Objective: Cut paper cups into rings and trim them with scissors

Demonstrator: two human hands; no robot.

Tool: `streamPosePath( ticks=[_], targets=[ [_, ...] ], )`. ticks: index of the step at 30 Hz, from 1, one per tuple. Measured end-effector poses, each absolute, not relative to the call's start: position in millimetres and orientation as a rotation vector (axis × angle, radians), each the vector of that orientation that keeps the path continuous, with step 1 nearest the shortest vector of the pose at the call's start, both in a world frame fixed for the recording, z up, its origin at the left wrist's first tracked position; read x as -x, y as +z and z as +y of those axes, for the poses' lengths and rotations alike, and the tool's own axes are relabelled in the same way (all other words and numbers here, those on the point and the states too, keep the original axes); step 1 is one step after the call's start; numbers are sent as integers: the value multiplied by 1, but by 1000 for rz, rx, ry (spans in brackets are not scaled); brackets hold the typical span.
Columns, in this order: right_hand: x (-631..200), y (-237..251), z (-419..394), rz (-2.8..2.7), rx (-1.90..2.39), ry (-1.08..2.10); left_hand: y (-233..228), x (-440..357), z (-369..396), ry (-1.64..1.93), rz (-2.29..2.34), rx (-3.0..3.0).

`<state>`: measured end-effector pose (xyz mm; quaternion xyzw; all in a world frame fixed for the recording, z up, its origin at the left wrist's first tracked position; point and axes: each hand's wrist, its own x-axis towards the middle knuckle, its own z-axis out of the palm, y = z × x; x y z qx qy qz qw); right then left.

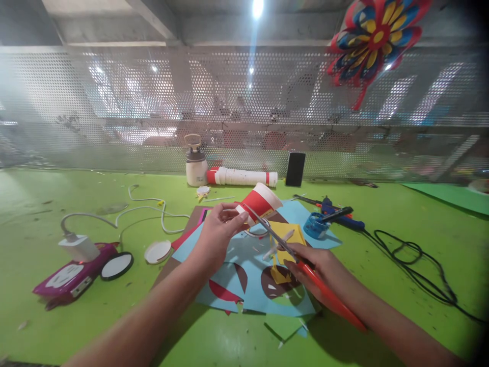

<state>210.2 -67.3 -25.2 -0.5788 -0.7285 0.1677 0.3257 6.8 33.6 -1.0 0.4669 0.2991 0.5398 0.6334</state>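
Left hand (216,232) grip pinches the red-and-white paper cup (259,202), lying toward 1 o'clock; right hand (317,267) grip grasps the red-handled scissors (290,255), blades reaching the cup base from 5 o'clock.

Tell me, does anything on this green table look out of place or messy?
Small paper scraps lie scattered on the green table near the blue paper sheet, and a stack of cups lies on its side.
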Motion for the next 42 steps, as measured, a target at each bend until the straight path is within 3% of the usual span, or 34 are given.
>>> streamPosePath(
  ticks=[42],
  targets=[
    [-206,-12,-76,-1900,1556,500,3,-4,32,1247,685,-1147]
  ],
)
